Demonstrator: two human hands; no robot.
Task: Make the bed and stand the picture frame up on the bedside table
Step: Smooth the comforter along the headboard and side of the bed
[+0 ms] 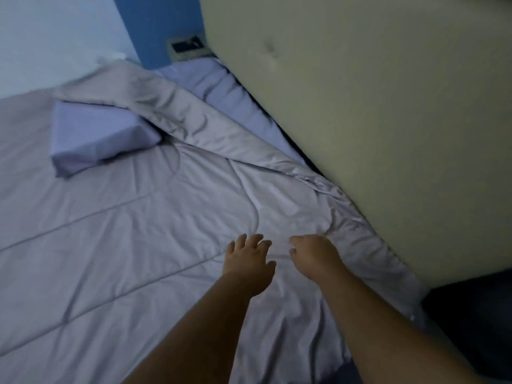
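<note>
Left hand [249, 263] spread, right hand [314, 256] curled, grip unclear, over rumpled quilt [133, 245] beside headboard [360, 106].

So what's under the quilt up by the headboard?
A lilac sheet shows along the headboard where the quilt stops short. Everywhere else the quilt covers what lies beneath.

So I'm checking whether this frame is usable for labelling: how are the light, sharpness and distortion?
Head view: dim, bluish light, no glare; soft throughout, with blur smearing the wall socket and pillow, and fuzzy fingers on the left hand and right hand; the tilted wide-angle view slants the headboard and the comforter seams; the lower right corner is lost in shadow.
</note>
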